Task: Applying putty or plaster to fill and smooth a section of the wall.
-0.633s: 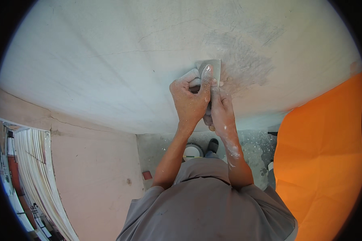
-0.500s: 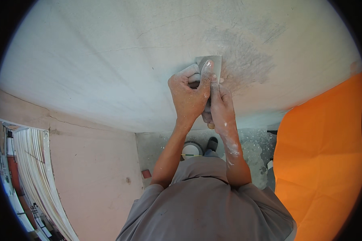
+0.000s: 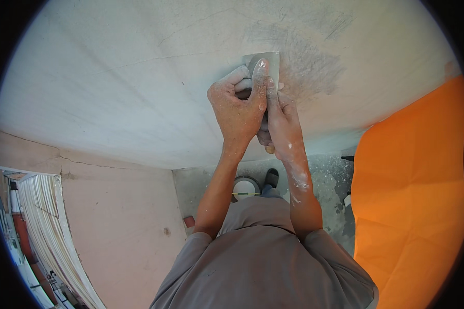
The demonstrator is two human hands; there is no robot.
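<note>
Both my hands are closed on a putty knife (image 3: 274, 64) held against the pale wall (image 3: 139, 98). My left hand (image 3: 238, 110) lays its thumb along the metal blade, with the other fingers curled behind it. My right hand (image 3: 285, 126) is wrapped around the handle, whose tan end shows beneath the fingers. White dust and smears coat both hands and the right forearm. A rough grey patch (image 3: 314, 72) lies on the wall just right of the blade. The blade's upper edge is close to the wall; whether it touches is hard to tell.
On the right hangs a large orange sheet (image 3: 407, 180). A pinkish side wall (image 3: 121, 221) with a crack stands at left, beside an opening with pale strips (image 3: 49, 206). A round bucket (image 3: 245, 186) and a reddish block (image 3: 189, 221) are on the spattered floor (image 3: 319, 172).
My hands and the putty knife appear higher and slightly left in the picture. The wall patch has shifted the same way, so the view has tilted too. The grip is unchanged.
</note>
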